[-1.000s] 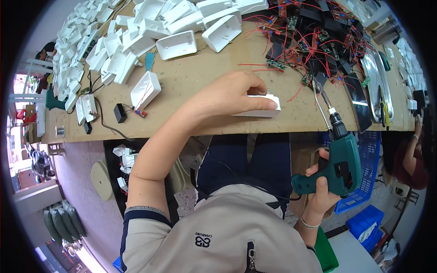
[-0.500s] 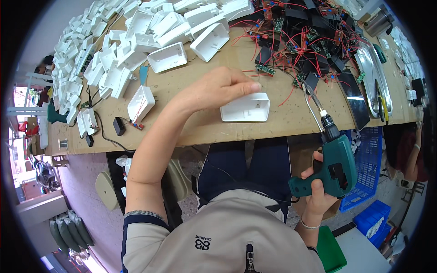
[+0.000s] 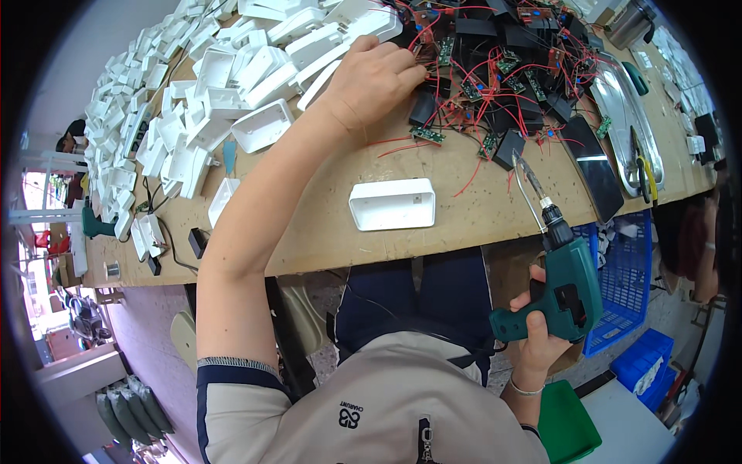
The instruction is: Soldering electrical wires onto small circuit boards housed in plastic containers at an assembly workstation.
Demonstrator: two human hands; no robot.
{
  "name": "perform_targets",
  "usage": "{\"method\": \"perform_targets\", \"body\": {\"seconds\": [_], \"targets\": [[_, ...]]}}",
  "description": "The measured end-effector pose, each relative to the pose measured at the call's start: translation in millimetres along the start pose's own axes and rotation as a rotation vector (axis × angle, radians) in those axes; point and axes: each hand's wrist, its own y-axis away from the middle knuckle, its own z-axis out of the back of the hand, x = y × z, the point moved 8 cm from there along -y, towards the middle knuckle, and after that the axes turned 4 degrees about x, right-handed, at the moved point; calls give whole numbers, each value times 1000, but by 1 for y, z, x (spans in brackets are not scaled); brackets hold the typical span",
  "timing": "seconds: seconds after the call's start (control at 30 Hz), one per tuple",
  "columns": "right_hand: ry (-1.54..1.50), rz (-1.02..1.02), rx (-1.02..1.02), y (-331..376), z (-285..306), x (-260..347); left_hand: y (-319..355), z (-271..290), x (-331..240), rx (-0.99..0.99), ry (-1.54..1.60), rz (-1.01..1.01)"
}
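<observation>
My left hand (image 3: 377,83) is stretched to the near left side of a heap of circuit boards, black boxes and red wires. Its fingers are curled together, and whatever lies at their tips is hidden. In my right hand (image 3: 537,344) is a green pistol-shaped soldering gun (image 3: 570,288), its tip pointing up at the heap's near edge, by a black box (image 3: 508,148). A white plastic case (image 3: 393,206), its hollow side showing, sits alone on the cardboard-covered table (image 3: 309,232) in front of me. A small green circuit board (image 3: 427,135) lies below my left fingers.
A large pile of white cases (image 3: 224,100) covers the table's left side. At the right are a metal tray (image 3: 657,147), yellow-handled pliers (image 3: 651,182) and a dark flat panel (image 3: 599,174). A solder spool (image 3: 112,270) stands near the left front edge. Below is a blue crate (image 3: 618,294).
My left hand has left the white case's rim and moved up to the heap of boards. The white case sits slightly lower and further left in view. My right hand keeps the soldering gun.
</observation>
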Motion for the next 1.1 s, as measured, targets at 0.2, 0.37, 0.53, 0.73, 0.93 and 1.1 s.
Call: {"method": "perform_targets", "body": {"seconds": [0.2,0.37,0.53,0.73,0.93,1.1], "targets": [[25,12,0,-1,3,1,23,31,70,-438,477,601],[-1,33,0,-1,1,4,66,78,137,-717,843,779],[9,46,23,0,-4,7,91,166,101,-546,528,726],[6,86,88,-2,-17,10,183,199,75,-396,426,917],[-290,23,272,-4,-40,-6,206,169,29,-361,847,1205],[-455,0,417,-3,-67,-7,169,136,-18,-289,1376,1070]]}}
